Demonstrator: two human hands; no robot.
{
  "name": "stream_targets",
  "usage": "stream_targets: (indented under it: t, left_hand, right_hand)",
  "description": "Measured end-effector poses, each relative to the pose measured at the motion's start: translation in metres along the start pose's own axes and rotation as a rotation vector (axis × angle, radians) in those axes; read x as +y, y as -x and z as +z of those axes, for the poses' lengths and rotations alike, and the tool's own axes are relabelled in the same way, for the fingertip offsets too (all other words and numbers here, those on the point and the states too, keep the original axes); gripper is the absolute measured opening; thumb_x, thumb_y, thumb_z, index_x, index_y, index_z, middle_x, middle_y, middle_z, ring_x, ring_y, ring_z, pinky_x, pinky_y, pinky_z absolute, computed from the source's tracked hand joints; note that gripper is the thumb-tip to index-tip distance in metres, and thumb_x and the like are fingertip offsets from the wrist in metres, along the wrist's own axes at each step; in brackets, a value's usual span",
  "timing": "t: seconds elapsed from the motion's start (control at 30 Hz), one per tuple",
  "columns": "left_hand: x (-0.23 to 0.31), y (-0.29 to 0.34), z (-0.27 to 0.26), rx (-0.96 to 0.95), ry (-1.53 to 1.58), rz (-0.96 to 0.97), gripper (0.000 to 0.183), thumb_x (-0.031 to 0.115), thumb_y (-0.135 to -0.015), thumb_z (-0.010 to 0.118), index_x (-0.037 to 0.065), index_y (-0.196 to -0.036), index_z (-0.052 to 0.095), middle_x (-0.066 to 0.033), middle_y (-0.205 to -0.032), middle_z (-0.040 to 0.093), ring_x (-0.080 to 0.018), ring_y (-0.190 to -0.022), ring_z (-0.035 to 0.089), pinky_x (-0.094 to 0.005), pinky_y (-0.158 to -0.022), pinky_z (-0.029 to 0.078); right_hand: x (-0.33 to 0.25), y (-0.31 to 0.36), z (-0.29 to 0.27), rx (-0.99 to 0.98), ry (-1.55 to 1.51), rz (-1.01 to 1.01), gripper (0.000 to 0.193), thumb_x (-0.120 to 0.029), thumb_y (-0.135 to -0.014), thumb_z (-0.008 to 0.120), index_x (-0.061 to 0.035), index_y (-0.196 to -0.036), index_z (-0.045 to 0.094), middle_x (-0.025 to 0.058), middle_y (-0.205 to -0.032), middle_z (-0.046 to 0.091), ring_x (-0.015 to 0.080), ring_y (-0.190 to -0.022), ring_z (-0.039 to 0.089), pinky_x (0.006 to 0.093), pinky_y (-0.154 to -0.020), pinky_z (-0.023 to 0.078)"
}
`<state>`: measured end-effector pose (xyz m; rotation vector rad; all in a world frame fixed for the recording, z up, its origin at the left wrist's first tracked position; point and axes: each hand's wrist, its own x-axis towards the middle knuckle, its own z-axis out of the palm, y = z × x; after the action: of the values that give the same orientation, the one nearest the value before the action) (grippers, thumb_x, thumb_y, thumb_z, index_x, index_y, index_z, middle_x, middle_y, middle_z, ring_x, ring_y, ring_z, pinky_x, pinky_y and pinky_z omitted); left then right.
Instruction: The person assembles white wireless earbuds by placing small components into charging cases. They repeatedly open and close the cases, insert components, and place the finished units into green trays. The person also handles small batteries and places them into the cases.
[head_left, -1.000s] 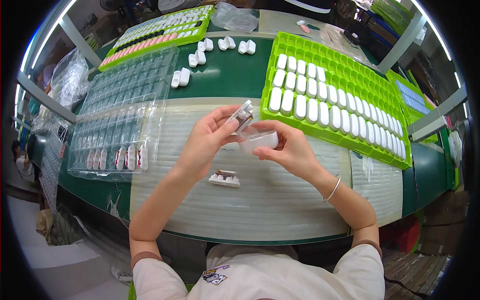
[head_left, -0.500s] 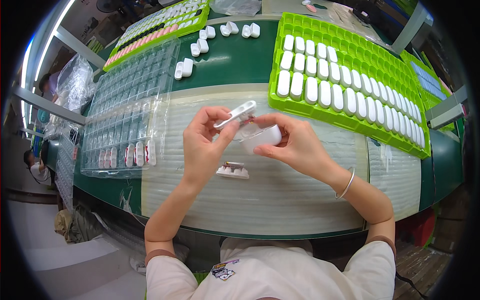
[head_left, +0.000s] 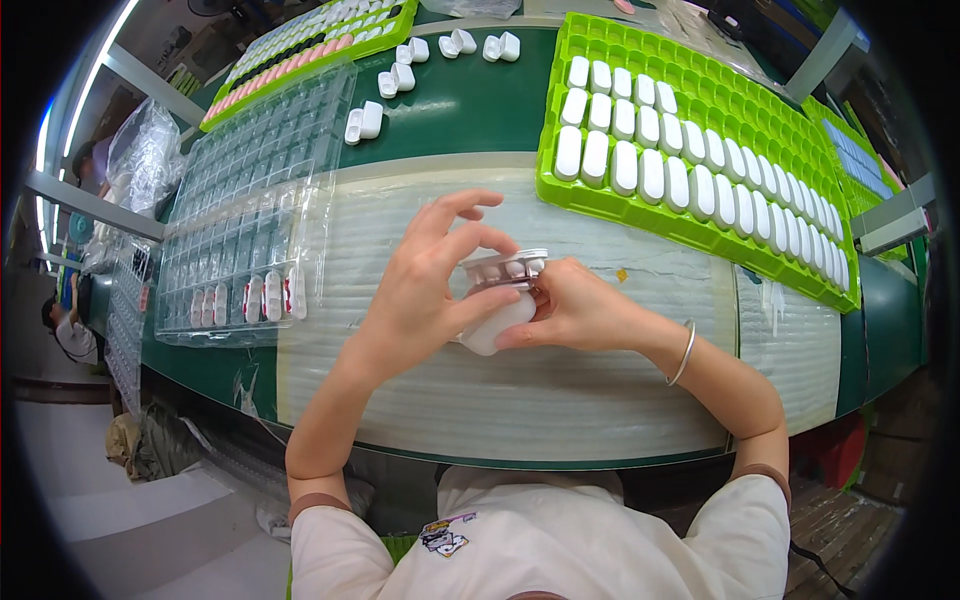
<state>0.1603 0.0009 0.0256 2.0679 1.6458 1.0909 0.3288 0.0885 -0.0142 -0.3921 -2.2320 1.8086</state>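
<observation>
Since half a second ago, the white case [head_left: 488,335] has come down, farther from the green tray [head_left: 640,216], and the white insert [head_left: 508,267] has tipped closer to level. I see the left hand's [head_left: 420,265] grip pinching, as best I can tell, the insert, index arched above, thumb below; the right hand's [head_left: 580,305] grip clasps the case, left of the tray's near edge. The shirt's print [head_left: 447,535] is too small to read.

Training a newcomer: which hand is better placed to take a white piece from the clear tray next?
Probably the left hand, nearer the clear tray, though busy with a white insert; the right hand, farther off, grips the white case.
</observation>
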Motion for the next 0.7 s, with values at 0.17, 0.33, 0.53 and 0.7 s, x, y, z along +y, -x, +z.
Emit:
stream_targets:
  t: [0.17, 0.33, 0.53, 0.7]
  left_hand:
    - [0.004, 0.002, 0.000, 0.096, 0.146, -0.223, 0.024, -0.002, -0.066, 0.075, 0.001, -0.082, 0.057, -0.0077, -0.096, 0.061, -0.0138, -0.081, 0.060, -0.0251, -0.072, 0.048]
    - [-0.001, 0.009, 0.011, 0.324, 0.209, -0.106, 0.024, -0.007, -0.066, 0.073, 0.001, -0.084, 0.059, -0.0097, -0.092, 0.062, -0.0154, -0.080, 0.061, -0.0237, -0.069, 0.049]
    - [0.005, 0.008, 0.009, 0.313, 0.018, 0.311, 0.023, -0.006, -0.066, 0.070, 0.005, -0.086, 0.063, -0.0065, -0.091, 0.061, -0.0193, -0.074, 0.060, -0.0293, -0.062, 0.050]
    - [0.007, 0.007, 0.004, 0.281, -0.026, 0.409, 0.022, -0.001, -0.062, 0.069, 0.007, -0.082, 0.066, -0.0076, -0.087, 0.063, -0.0228, -0.079, 0.064, -0.0308, -0.064, 0.053]
  right_hand:
    - [-0.006, 0.000, 0.001, 0.126, 0.007, 0.167, 0.050, -0.014, -0.070, 0.075, -0.0021, -0.115, 0.055, 0.0122, -0.093, 0.066, 0.0168, -0.077, 0.066, 0.0294, -0.068, 0.052]
    - [-0.016, 0.004, 0.013, 0.443, 0.043, -0.183, 0.050, -0.005, -0.069, 0.075, -0.0042, -0.115, 0.055, 0.0113, -0.100, 0.066, 0.0197, -0.083, 0.067, 0.0296, -0.071, 0.054]
    - [-0.021, 0.007, 0.005, 0.550, 0.393, -0.440, 0.054, -0.003, -0.068, 0.075, -0.0099, -0.118, 0.054, 0.0115, -0.107, 0.064, 0.0245, -0.085, 0.066, 0.0314, -0.072, 0.055]
    - [-0.030, 0.011, -0.006, 0.386, 0.345, -0.498, 0.073, -0.004, -0.067, 0.077, -0.0123, -0.130, 0.042, 0.0119, -0.113, 0.061, 0.0237, -0.091, 0.065, 0.0316, -0.075, 0.054]
